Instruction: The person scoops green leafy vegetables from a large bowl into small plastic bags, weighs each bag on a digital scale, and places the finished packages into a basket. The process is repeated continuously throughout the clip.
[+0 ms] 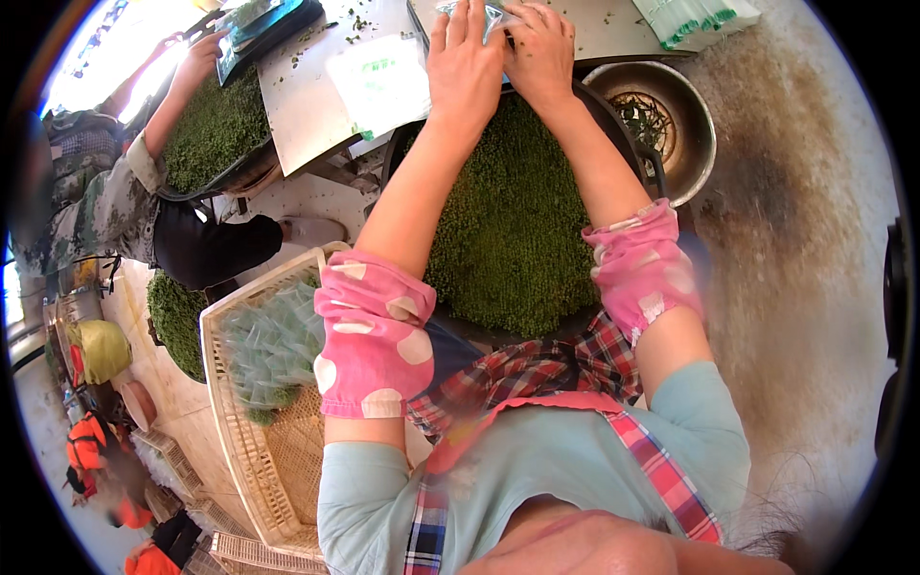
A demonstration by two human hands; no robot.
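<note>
At the top of the head view, both my hands are close together over the near edge of a table, beyond a large dark tub (398, 144). My left hand (467, 75) has its fingers bent over a clear plastic bag (494, 13), which is partly cut off by the frame. My right hand (540, 56) grips the same bag from the right with its fingers curled; its fingertips are partly hidden. Under my forearms, small green sprouts (513, 225) fill the tub.
Flat bags with green print (383, 81) lie left of my hands; a stack of bags (695, 17) lies right. A metal bowl (698, 134) with leafy scraps stands beside the tub. A cream basket (235, 422) holds clear packets (273, 345). A co-worker's hand (199, 59) is at far left.
</note>
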